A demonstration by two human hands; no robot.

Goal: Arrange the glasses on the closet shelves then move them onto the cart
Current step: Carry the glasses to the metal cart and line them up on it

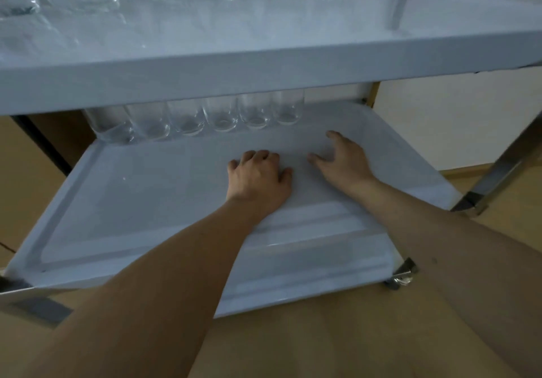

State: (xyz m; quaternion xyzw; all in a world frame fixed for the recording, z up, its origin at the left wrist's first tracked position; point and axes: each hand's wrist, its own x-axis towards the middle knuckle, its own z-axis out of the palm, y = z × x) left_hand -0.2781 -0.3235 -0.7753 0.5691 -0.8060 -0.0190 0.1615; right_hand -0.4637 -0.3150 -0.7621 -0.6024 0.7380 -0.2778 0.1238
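A row of clear, tall drinking glasses [193,120] stands along the far edge of the white lower cart tray [117,201]. Both hands hold nothing: the left hand [259,176] seems loosely curled, the right hand [343,160] spread. Reaching under the low white upper tray [264,63] could topple them.

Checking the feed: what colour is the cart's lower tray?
White lower tray, greyish in dim light; head view.
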